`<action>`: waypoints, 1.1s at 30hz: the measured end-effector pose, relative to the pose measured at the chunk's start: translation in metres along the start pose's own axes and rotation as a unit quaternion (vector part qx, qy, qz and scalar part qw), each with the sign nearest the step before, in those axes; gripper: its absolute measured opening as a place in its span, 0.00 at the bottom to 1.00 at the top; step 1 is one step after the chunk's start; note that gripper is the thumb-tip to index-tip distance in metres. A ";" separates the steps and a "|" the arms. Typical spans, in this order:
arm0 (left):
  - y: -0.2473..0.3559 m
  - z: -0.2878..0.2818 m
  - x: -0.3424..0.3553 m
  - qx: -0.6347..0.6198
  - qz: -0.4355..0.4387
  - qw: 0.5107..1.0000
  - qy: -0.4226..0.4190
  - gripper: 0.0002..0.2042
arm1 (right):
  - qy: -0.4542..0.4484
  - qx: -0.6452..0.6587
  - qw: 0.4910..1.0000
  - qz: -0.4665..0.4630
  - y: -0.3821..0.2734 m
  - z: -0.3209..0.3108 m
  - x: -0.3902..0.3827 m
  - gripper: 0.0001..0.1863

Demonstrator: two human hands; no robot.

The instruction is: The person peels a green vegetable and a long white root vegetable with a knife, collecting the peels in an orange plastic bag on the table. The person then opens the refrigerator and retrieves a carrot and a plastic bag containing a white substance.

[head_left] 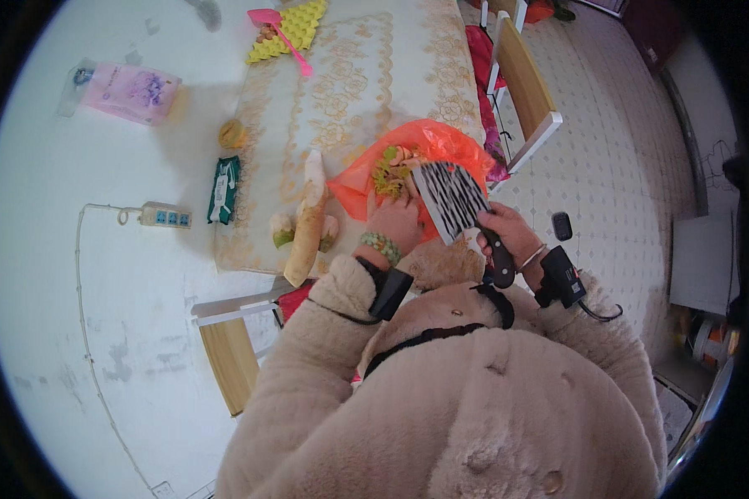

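Note:
My right hand [512, 233] grips the dark handle of a cleaver [453, 200], whose broad blade has black and pale stripes and tilts up to the left. Beside the blade, my left hand [395, 223] reaches into an orange-red plastic bag [449, 140]. Its fingers are bent at yellow-green vegetable leaves [387, 173] and pale scraps in the bag; what they hold is partly hidden. Left of the bag lies a long white radish [310, 220], browner toward its near end. Green-and-white vegetable pieces [282, 230] show on both sides of it.
The table [349, 75] wears a patterned cloth. A pink scoop [283, 37] rests on a yellow egg tray [306, 25] at the far end. A green packet [223, 190] and a yellowish round item [231, 133] lie by the left wall. Chairs [524, 79] stand near the table.

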State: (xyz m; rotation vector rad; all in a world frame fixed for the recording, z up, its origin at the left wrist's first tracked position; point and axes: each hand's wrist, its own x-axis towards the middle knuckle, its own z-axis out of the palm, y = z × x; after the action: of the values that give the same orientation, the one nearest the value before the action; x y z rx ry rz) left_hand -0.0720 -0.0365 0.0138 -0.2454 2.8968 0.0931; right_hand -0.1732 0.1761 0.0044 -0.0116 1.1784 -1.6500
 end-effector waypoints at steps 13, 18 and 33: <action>0.025 -0.014 -0.039 -0.973 -0.109 0.193 -0.065 0.24 | -0.023 0.107 0.994 -0.028 -0.003 0.014 -0.009 0.14; 0.020 -0.030 -0.010 -0.977 -0.014 0.212 0.024 0.31 | -0.037 0.080 0.995 0.040 0.012 0.032 -0.013 0.14; -0.076 0.040 0.068 -0.112 -0.029 0.990 0.078 0.23 | 0.055 0.256 0.965 -0.017 0.030 -0.059 -0.082 0.23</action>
State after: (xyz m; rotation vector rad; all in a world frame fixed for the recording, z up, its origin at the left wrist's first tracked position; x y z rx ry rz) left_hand -0.1156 -0.1187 -0.0443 -0.3910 3.0310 0.4079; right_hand -0.1463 0.2779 -0.0043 0.3909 0.8037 -1.9636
